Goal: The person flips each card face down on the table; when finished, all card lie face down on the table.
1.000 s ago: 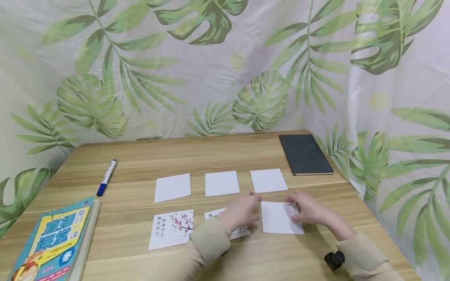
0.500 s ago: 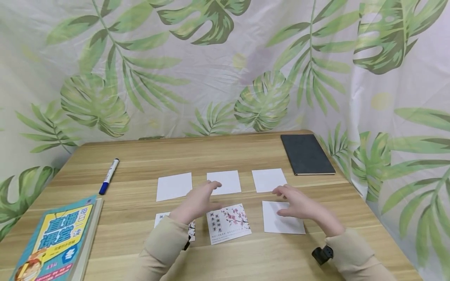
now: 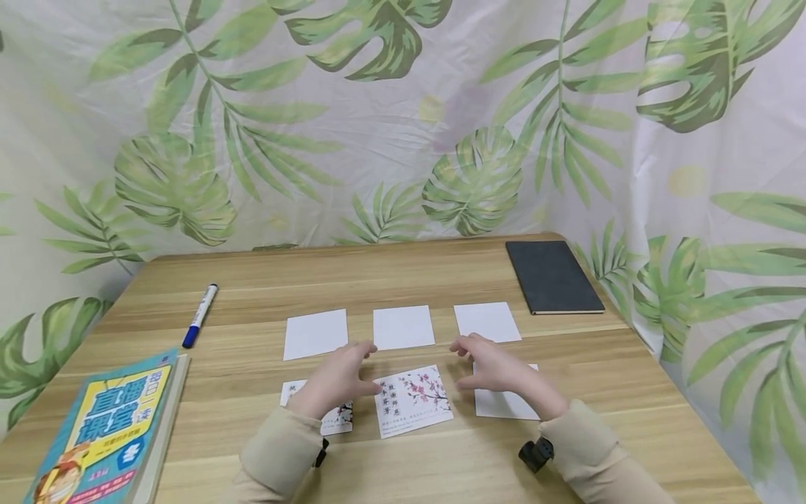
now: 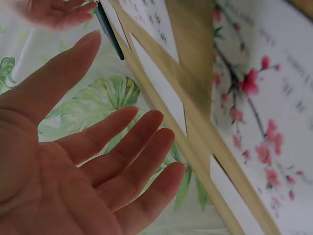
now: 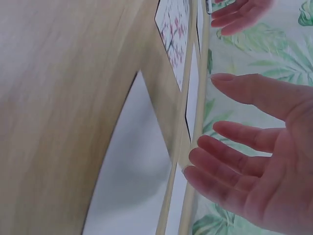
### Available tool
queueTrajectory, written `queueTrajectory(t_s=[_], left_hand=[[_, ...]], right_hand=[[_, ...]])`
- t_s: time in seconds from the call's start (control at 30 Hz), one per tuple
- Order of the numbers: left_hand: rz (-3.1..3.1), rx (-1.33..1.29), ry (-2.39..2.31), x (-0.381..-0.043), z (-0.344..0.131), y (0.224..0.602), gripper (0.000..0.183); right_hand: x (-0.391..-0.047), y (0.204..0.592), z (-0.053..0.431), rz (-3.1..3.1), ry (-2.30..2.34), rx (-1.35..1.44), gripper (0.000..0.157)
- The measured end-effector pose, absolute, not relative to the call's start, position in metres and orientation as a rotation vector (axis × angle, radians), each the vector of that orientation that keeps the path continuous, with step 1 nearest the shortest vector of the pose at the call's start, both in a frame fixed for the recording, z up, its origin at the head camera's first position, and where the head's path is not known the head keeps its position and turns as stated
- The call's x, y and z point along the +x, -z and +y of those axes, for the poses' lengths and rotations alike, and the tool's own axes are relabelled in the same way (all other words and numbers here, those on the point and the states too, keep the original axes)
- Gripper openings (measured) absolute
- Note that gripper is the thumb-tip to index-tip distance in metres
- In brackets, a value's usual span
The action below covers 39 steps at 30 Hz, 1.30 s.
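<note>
My left hand (image 3: 336, 378) hovers above the front-left card (image 3: 340, 420), hiding much of its flower print and lettering. Its fingers are spread and hold nothing, as the left wrist view shows of the same hand (image 4: 112, 171). Between the hands lies the front-middle card (image 3: 415, 402), printed side up with pink blossoms and black characters. Over the blank front-right card (image 3: 504, 404) is my right hand (image 3: 497, 364), loosely bent. In the right wrist view that hand (image 5: 264, 161) holds nothing and stays apart from the white card (image 5: 127, 171).
Three blank white cards lie in a back row: left (image 3: 316, 334), middle (image 3: 404, 327) and right (image 3: 488, 322). A dark notebook (image 3: 554, 276) is at back right. On the left are a marker (image 3: 201, 315) and a thick book (image 3: 107, 427). A leafy curtain (image 3: 378, 126) hangs behind the table.
My left hand has moved left off the front-middle card to above the front-left one. My right hand has come away from the front-right card's right side and shifted left. The head view has turned slightly.
</note>
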<state>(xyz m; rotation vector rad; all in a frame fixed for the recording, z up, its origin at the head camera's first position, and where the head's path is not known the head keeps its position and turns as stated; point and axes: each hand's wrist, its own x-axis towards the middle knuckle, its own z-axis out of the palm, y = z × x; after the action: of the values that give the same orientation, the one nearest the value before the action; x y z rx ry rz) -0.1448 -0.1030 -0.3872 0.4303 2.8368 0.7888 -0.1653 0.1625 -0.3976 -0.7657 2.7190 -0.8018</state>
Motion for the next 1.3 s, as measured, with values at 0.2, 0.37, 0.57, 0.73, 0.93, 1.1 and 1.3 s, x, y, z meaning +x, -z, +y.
queueTrajectory(t_s=[0.2, 0.37, 0.57, 0.73, 0.93, 1.1, 1.3], left_hand=[[2.800, 0.425, -0.802, -0.142, -0.101, 0.398, 0.060], [2.820, 0.425, -0.744, -0.143, -0.097, 0.405, 0.056], [2.865, 0.475, -0.648, -0.144, -0.092, 0.409, 0.054], [2.851, 0.482, -0.667, -0.145, -0.089, 0.407, 0.048], [2.822, 0.462, -0.661, -0.149, -0.089, 0.406, 0.044], [2.803, 0.460, -0.670, -0.150, -0.089, 0.408, 0.046], [2.794, 0.477, -0.699, -0.151, -0.090, 0.408, 0.050]], right_hand=[[-0.168, 0.403, 0.141, 2.666, 0.816, -0.739, 0.048], [-0.171, 0.408, 0.130, 2.655, 0.798, -0.682, 0.048], [-0.173, 0.410, 0.122, 2.637, 0.778, -0.612, 0.049], [-0.175, 0.410, 0.119, 2.638, 0.744, -0.589, 0.047], [-0.176, 0.409, 0.117, 2.637, 0.715, -0.608, 0.041], [-0.176, 0.408, 0.116, 2.624, 0.720, -0.622, 0.041], [-0.178, 0.410, 0.115, 2.616, 0.746, -0.609, 0.044]])
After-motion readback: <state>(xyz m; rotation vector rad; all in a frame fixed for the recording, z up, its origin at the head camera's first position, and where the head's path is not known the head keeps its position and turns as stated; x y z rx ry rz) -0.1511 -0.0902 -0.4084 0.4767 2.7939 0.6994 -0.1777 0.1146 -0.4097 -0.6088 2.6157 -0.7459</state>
